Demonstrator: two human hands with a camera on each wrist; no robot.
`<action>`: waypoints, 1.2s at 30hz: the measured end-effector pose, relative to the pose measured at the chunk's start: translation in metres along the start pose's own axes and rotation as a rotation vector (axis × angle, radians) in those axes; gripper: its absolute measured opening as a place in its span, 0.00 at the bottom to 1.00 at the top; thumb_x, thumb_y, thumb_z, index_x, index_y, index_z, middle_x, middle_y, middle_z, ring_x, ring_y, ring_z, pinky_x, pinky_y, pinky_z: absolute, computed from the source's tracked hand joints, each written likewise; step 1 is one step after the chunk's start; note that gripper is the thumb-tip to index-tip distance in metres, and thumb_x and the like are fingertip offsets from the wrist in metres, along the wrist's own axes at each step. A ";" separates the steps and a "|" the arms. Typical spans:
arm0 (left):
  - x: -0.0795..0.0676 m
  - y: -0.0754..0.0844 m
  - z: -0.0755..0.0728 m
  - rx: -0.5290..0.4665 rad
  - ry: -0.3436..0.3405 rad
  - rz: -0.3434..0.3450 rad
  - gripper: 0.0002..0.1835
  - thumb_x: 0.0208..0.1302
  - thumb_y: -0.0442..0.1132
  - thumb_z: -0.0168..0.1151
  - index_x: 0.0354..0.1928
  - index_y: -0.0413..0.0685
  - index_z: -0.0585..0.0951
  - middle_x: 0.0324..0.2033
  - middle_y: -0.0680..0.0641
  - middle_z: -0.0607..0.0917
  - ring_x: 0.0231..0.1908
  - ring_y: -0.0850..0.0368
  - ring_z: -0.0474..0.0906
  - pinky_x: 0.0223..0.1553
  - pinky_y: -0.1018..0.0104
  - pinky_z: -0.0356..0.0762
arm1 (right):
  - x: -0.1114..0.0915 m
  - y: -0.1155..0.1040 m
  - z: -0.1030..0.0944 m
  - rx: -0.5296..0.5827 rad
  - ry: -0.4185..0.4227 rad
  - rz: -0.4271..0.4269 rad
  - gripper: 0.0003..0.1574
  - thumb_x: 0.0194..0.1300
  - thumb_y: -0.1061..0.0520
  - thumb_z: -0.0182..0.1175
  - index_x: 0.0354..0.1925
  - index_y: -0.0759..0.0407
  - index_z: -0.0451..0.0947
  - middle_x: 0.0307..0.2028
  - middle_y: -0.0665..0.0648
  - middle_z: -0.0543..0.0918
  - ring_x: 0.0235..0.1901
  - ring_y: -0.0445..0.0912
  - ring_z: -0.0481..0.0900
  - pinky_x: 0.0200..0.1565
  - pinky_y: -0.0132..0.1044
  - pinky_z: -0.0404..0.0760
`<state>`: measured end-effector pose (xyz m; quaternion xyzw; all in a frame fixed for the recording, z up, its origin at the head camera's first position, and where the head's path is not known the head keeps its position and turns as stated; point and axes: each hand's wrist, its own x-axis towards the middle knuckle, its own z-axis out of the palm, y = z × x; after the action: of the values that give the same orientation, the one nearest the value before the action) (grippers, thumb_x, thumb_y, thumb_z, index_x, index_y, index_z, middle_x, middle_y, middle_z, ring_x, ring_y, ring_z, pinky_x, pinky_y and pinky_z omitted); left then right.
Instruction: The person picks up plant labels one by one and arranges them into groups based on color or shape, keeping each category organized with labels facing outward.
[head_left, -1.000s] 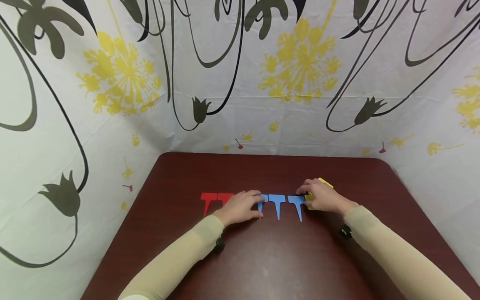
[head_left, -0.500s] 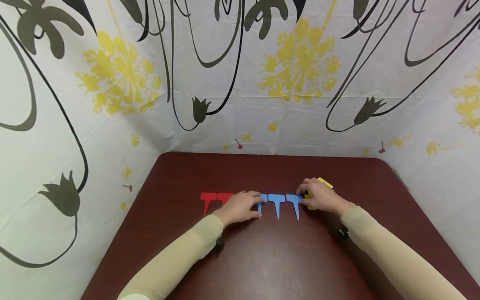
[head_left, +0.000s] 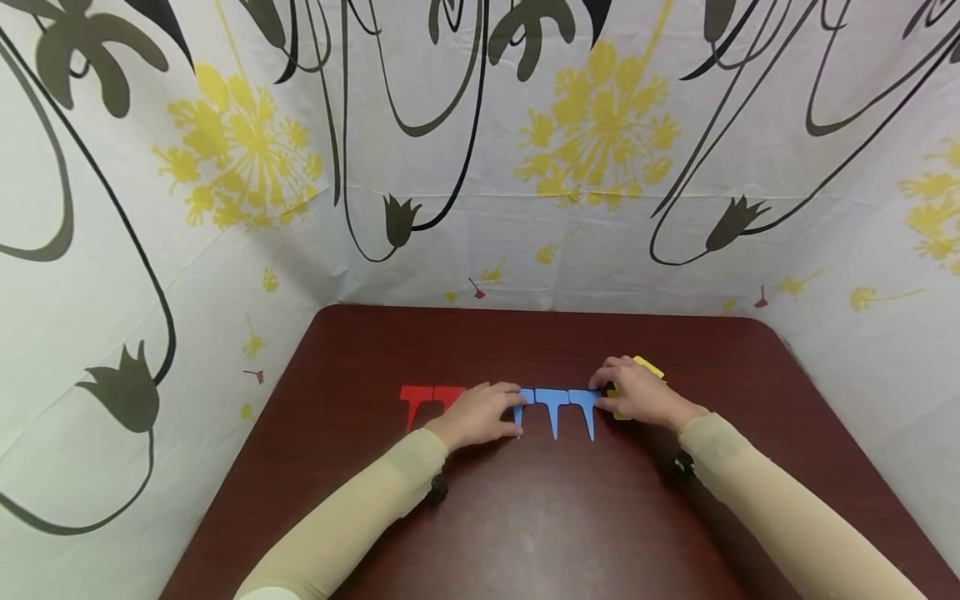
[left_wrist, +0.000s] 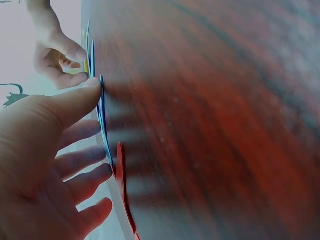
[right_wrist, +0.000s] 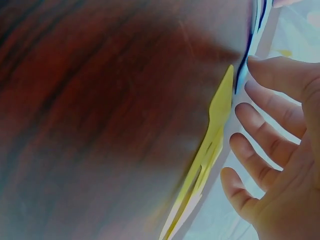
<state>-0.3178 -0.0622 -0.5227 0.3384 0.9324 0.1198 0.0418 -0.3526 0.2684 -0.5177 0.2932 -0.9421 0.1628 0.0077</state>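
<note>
In the head view, T-shaped plant labels lie in a row on the table. Two red labels [head_left: 416,397] are at the left, one partly behind my left hand [head_left: 480,412]. That hand rests at the leftmost blue label [head_left: 528,396], its fingers extended in the left wrist view and thumb near the stem. A middle blue label [head_left: 553,402] lies beside it. My right hand [head_left: 641,392] touches the right-hand blue label [head_left: 582,400] with its fingertips. Beneath and behind that hand are yellow labels [head_left: 649,367], mostly hidden; the right wrist view shows a yellow label [right_wrist: 220,107] under relaxed fingers.
The dark red-brown table [head_left: 517,517] has rounded far corners. A white cloth [head_left: 450,167] printed with yellow and grey flowers hangs around its back and sides. Black wrist devices [head_left: 437,487] sit under both sleeves.
My right hand has slid slightly left, and the right-hand blue label has moved left with it, closing up against the middle blue label. My left hand has stayed in place.
</note>
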 end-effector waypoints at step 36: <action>0.024 0.037 0.008 0.081 0.002 0.072 0.36 0.66 0.64 0.62 0.72 0.56 0.73 0.73 0.48 0.67 0.72 0.53 0.60 0.72 0.52 0.58 | -0.024 0.021 -0.017 -0.108 -0.063 0.033 0.32 0.49 0.37 0.79 0.51 0.46 0.86 0.49 0.51 0.77 0.49 0.49 0.71 0.44 0.50 0.76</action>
<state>-0.3126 -0.0177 -0.5216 0.3728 0.9238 0.0839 0.0230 -0.3458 0.3031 -0.5101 0.2818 -0.9539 0.1026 -0.0090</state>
